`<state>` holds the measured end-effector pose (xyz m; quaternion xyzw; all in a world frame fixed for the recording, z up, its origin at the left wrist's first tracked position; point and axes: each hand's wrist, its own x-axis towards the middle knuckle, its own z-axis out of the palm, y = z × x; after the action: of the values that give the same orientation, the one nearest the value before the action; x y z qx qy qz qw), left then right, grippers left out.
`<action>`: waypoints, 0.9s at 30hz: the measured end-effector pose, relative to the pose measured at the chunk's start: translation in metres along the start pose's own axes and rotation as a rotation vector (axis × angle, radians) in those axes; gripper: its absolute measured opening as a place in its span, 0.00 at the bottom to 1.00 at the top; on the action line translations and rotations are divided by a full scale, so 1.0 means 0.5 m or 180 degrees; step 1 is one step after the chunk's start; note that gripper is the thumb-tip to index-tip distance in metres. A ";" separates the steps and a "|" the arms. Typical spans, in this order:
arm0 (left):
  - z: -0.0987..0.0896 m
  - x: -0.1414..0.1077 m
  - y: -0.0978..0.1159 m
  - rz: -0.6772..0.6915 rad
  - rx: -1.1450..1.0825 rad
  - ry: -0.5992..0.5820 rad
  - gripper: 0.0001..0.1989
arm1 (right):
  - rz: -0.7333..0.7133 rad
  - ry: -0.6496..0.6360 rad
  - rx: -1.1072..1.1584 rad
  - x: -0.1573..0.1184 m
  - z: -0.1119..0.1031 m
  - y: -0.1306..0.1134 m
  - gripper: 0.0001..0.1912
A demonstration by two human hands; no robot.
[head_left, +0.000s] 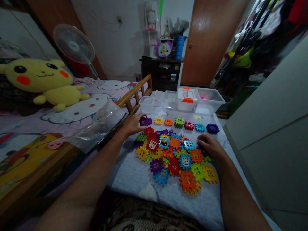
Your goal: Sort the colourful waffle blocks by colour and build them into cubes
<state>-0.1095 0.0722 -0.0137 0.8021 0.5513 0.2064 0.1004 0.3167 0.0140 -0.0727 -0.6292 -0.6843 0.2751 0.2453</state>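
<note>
My left hand (pixel 135 124) has its thumb and fingers around the left end of a purple block stack (pixel 146 121), first in a row of notched plastic pieces. To its right stand a yellow piece (pixel 158 121), an orange piece (pixel 168 122), a green stack (pixel 179 122), a red-pink stack (pixel 189 125), a blue piece (pixel 200 127) and a dark purple stack (pixel 213 128). My right hand (pixel 211 145) rests at the right edge of a loose pile of colourful interlocking blocks (pixel 175 166), fingers bent and apart; nothing held shows between them.
Clear plastic boxes (pixel 209 99), one with an orange-handled lid (pixel 187 100), line the far edge of the cloth-covered table (pixel 130 179). A wooden bed rail (pixel 130 101) and a clear plastic bag (pixel 96 128) are at left. A white cabinet (pixel 271 128) borders the right side.
</note>
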 end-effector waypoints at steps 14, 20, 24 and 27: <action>0.077 0.121 -0.083 -0.0030 0.0102 -0.0596 0.33 | 0.0089 -0.0056 0.0037 -0.003 0.000 -0.003 0.16; 0.091 0.126 -0.101 -0.0014 0.0046 -0.0777 0.36 | 0.0040 -0.0068 0.0054 -0.004 -0.004 -0.009 0.15; 0.091 0.127 -0.109 -0.0015 -0.0071 -0.0866 0.40 | 0.0138 -0.0100 0.0088 -0.005 -0.004 -0.011 0.16; 0.092 0.133 -0.115 -0.0037 -0.0091 -0.0992 0.38 | 0.0225 -0.0076 0.0156 -0.006 -0.001 -0.009 0.16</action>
<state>-0.1174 0.1581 -0.0625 0.8197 0.5307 0.0866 0.1973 0.3141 0.0109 -0.0693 -0.6435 -0.6576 0.3078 0.2425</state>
